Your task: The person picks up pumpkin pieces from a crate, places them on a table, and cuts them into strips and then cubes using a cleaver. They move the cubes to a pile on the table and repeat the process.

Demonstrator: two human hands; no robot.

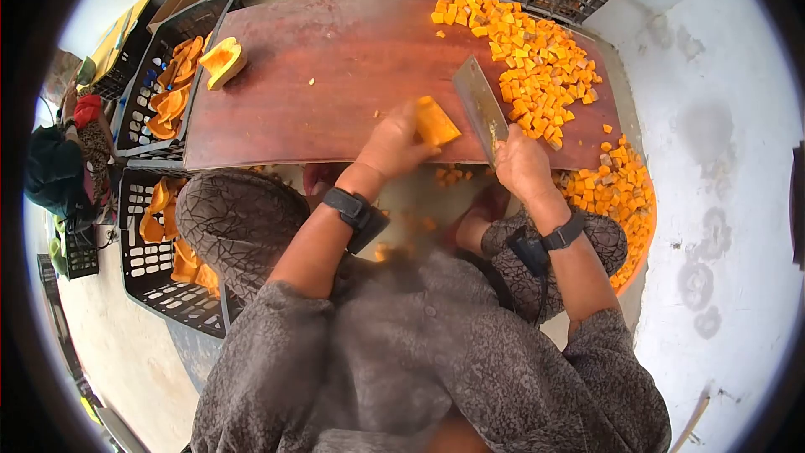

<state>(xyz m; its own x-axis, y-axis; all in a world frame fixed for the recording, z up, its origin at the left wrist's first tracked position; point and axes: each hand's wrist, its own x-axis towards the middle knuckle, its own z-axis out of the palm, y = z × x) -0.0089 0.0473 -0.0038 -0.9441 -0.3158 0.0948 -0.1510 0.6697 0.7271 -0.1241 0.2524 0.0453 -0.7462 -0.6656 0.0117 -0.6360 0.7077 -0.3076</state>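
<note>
Cleaver (482, 109) sits in the right hand (523, 166), its broad blade pointing away from the body; whether the edge touches the bench (310, 92) I cannot tell. The orange slab (436, 122) is just left of the cleaver, over the near part of the bench. For a clean cut, I would steady the slab flat, keep the blade upright and square to it, and draw the left fingertips and thumb well back from the cutting line. Even spacing between strokes should give even pieces.

The left hand (387, 144) holds the slab by the side away from the cleaver, its fingers moderately parted from the thumb; blur hides exactly how the tips press. The right fingers are closed around the handle. Right of the cleaver lies a heap of orange cubes (541, 63); well to its left, a curved orange chunk (223, 63).
</note>
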